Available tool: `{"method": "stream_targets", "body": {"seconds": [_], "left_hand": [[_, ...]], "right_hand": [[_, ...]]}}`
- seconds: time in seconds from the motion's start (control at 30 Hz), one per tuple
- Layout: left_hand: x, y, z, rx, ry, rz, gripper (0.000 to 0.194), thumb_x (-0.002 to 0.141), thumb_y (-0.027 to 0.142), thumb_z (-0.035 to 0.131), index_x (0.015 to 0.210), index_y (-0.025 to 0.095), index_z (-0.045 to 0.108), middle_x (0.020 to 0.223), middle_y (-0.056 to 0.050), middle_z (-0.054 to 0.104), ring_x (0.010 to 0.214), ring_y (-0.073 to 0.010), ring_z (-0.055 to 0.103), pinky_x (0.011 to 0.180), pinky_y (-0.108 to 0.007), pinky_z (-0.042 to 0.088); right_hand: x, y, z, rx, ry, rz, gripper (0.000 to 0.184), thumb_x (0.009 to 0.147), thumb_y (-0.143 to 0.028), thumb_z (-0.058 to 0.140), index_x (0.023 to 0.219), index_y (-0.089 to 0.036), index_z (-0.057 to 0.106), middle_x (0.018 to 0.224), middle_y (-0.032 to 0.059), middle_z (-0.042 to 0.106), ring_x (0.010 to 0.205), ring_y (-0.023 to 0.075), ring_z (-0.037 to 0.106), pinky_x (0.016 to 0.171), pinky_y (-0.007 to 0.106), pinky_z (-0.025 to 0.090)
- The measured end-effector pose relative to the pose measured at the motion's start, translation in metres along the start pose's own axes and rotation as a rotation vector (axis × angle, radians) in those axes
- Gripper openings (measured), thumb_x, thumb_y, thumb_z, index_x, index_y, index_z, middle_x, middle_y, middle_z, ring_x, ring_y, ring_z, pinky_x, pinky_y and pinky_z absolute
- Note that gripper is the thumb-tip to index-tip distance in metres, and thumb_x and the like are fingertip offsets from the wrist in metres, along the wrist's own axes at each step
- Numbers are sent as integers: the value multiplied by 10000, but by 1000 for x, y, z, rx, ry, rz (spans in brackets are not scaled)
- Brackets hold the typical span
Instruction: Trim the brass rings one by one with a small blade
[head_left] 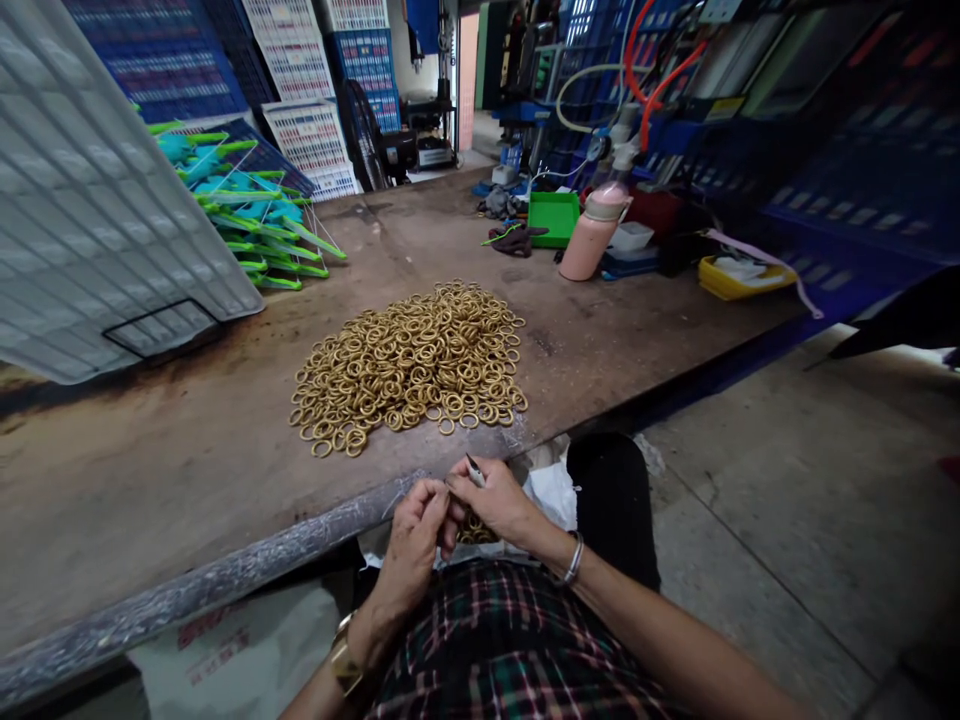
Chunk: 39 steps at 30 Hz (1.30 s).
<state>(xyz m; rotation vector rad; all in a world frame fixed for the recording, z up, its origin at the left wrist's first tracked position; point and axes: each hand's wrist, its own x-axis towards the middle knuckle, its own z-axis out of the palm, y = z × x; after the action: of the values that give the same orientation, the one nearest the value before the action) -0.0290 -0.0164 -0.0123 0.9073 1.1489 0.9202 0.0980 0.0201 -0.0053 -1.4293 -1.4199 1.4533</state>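
Note:
My left hand point(414, 532) and my right hand point(504, 504) meet at the fingertips just off the table's front edge, above my lap. The left fingers are pinched, and whatever lies between them is too small to make out. A small pointed tool point(475, 470) with a dark tip sticks up out of my closed right hand; its kind is unclear. Below the hands, more brass-coloured rings point(478, 532) show in a white bag point(553, 492) on my lap. On the table in front lies a wide heap of brass-coloured rings point(412, 360).
The worn wooden table point(187, 440) has a padded front edge point(247, 566). A white slatted crate point(112, 200) and green-and-blue plastic pieces point(262, 215) stand left. Toward the back right are a green tray point(553, 218), a pink bottle point(589, 240) and a yellow tray point(724, 282).

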Motion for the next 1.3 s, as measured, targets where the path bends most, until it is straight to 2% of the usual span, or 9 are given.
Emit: {"method": "stream_targets", "body": {"seconds": [0.17, 0.37, 0.6, 0.7, 0.8, 0.9, 0.97, 1.1, 1.3], "left_hand": [[1, -4, -1, -107, -11, 5, 304, 798, 456, 487, 740, 158, 500, 524, 44, 452, 417, -66, 359, 397, -184, 319], [-1, -4, 0, -184, -21, -10, 274, 784, 436, 526, 750, 166, 501, 549, 45, 462, 425, -64, 368, 409, -189, 327], [-1, -5, -3, -241, -46, 0, 250, 795, 396, 527, 723, 158, 502, 578, 35, 473, 430, -58, 373, 408, -190, 324], [-1, -5, -3, -248, -44, -8, 260, 783, 412, 538, 713, 167, 492, 549, 43, 463, 425, -61, 370, 411, -190, 320], [0, -4, -3, -229, -15, -8, 278, 773, 436, 541, 703, 173, 483, 510, 53, 448, 411, -64, 367, 406, -190, 313], [1, -5, -4, -194, 2, 6, 285, 783, 443, 524, 708, 171, 483, 481, 60, 430, 402, -63, 362, 413, -190, 319], [2, -5, -5, -181, 16, 5, 283, 784, 443, 523, 728, 168, 487, 490, 59, 438, 408, -62, 371, 421, -190, 328], [2, -6, -4, -166, 38, 5, 280, 774, 442, 537, 784, 164, 500, 504, 58, 456, 414, -64, 387, 421, -190, 333], [0, -8, -3, -124, 43, 28, 260, 801, 419, 507, 772, 161, 493, 497, 59, 452, 415, -64, 388, 427, -189, 340]], "right_hand": [[1, 1, 1, 57, -75, 29, 189, 758, -315, 475, 659, -160, 514, 518, -42, 517, 493, 76, 434, 508, 186, 355], [5, 7, 1, 71, -115, -2, 228, 783, -330, 449, 638, -160, 494, 508, -43, 501, 476, 73, 437, 479, 181, 334], [5, 2, 1, 52, -119, -49, 219, 793, -286, 416, 658, -153, 525, 511, -51, 463, 477, 72, 425, 483, 178, 330], [4, 1, -1, -81, -50, -91, 234, 819, -266, 378, 718, -155, 557, 543, -37, 493, 507, 85, 453, 518, 185, 349], [1, 2, -3, -380, 18, -171, 194, 810, -207, 385, 815, -169, 575, 622, -11, 562, 566, 106, 503, 562, 200, 347], [-3, 6, -1, -715, -51, -240, 190, 751, -123, 420, 858, -182, 566, 715, 15, 612, 660, 130, 548, 608, 214, 332], [-6, 9, 1, -861, -96, -251, 216, 724, -100, 427, 878, -182, 553, 767, 30, 628, 706, 145, 562, 619, 222, 323], [-9, 9, 4, -950, -137, -249, 238, 734, -96, 415, 923, -181, 533, 823, 40, 641, 720, 156, 577, 604, 234, 307], [-10, 5, 5, -1010, -124, -205, 225, 769, -129, 414, 957, -187, 523, 843, 49, 641, 757, 177, 592, 602, 244, 318]]}}
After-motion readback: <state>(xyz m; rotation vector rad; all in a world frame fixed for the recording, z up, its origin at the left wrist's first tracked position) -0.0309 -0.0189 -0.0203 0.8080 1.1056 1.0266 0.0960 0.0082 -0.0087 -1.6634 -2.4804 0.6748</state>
